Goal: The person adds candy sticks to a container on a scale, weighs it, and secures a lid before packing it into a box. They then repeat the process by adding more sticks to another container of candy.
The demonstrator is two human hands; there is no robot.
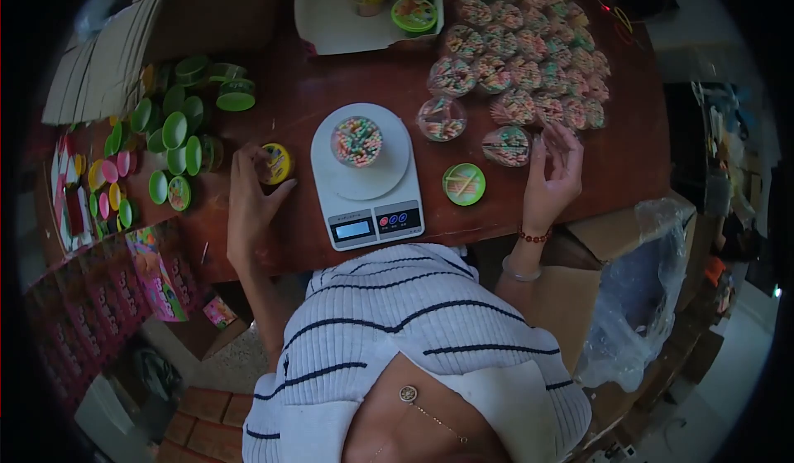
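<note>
My left hand (251,194) is curved around a small yellow-lidded tub (278,164), fingers over its left side and thumb by its lower right edge. My right hand (557,169) is raised at the right with fingers apart, holding nothing. Just left of its fingertips lies a clear cup of pastel sticks (506,146). Between my hands stands a white kitchen scale (368,188) with a lit display. A clear cup full of colourful little sticks (357,141) sits on its plate. Right of the scale, a green lid (464,184) holds a few loose sticks.
Many filled cups (521,74) crowd the back right, with a partly filled cup (442,119) at their front. Green empty cups and lids (175,130) spread over the left. A white box (364,41) holds lidded tubs at the back. An open carton (571,297) stands at right.
</note>
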